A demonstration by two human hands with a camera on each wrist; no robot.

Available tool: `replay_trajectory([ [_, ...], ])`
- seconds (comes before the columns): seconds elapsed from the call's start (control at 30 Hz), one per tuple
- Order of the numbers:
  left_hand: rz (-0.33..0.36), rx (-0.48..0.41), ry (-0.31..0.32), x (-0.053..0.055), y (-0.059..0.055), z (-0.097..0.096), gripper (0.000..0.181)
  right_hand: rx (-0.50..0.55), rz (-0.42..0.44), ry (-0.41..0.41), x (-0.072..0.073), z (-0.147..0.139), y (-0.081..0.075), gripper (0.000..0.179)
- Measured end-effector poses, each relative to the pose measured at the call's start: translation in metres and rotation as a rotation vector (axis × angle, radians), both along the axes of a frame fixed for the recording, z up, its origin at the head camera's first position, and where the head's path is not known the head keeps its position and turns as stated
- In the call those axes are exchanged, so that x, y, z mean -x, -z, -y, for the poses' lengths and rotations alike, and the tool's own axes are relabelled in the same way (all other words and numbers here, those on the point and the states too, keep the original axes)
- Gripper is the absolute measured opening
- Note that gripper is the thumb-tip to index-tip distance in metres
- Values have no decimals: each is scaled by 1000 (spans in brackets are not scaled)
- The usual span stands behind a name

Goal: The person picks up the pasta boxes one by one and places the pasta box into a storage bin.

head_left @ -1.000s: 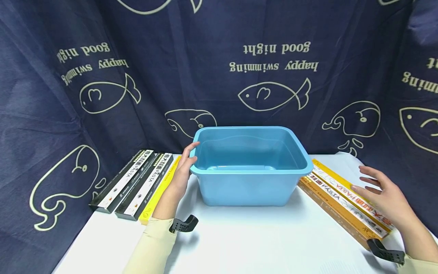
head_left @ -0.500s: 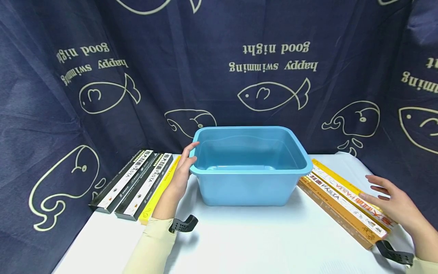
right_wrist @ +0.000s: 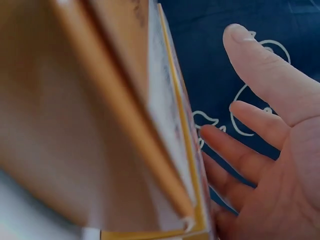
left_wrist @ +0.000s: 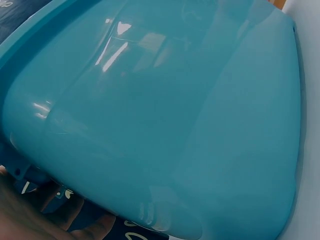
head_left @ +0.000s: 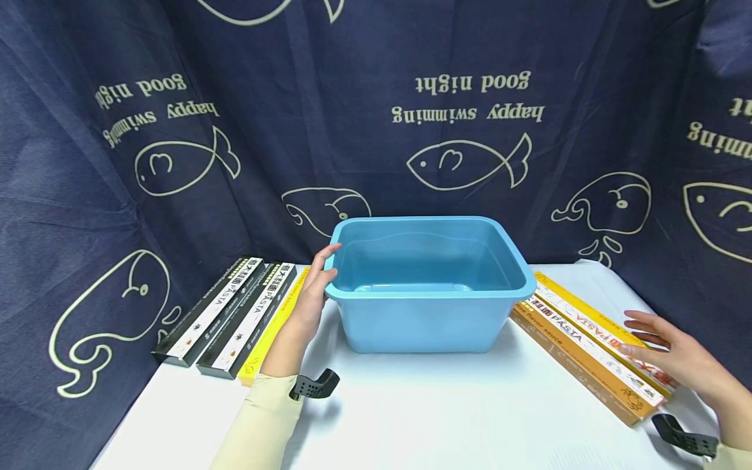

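Observation:
A blue plastic bin [head_left: 420, 324] stands in the middle of the table, upright, its interior bare where visible. My left hand [head_left: 308, 307] holds its left rim, thumb and fingertips at the edge; the left wrist view shows the fingers [left_wrist: 95, 227] against the bin's wall. My right hand [head_left: 684, 356] is beside the slim cartons at right, thumb and fingers spread, gripping nothing. Those cartons lie side by side: a brown one [head_left: 578, 360], a white one marked PASTA [head_left: 593, 346], a red-lettered one [head_left: 611, 341] and a yellow one [head_left: 578, 301]. In the right wrist view, fingertips are close to the outer carton; contact is unclear.
Left of the bin lie two black-and-white pasta cartons [head_left: 214, 307] [head_left: 252, 320] and a yellow carton [head_left: 273, 329] under my left forearm. A dark blue curtain [head_left: 364, 130] with fish drawings rises behind the white table [head_left: 429, 405].
My right hand has moved rightward and slightly down beside the right-hand cartons. The left hand and the bin have stayed in place.

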State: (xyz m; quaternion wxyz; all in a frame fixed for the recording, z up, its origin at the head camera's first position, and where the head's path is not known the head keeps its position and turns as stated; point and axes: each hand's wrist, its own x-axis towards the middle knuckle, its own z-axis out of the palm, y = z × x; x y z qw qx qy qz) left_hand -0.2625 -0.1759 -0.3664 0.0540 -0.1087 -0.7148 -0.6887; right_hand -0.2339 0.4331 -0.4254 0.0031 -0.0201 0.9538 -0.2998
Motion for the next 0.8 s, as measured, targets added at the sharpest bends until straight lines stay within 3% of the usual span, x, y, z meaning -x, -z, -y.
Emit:
replay_trajectory([
  [0.13, -2, 0, 3, 0, 1, 0, 57, -37, 35, -12, 1, -4, 4, 91],
  [0.5, -7, 1, -1, 0, 0, 0, 56, -109, 8, -31, -5, -13, 4, 83],
  [0.8, -1, 5, -1, -1, 0, 0, 56, -105, 120, -19, -5, -18, 9, 89],
])
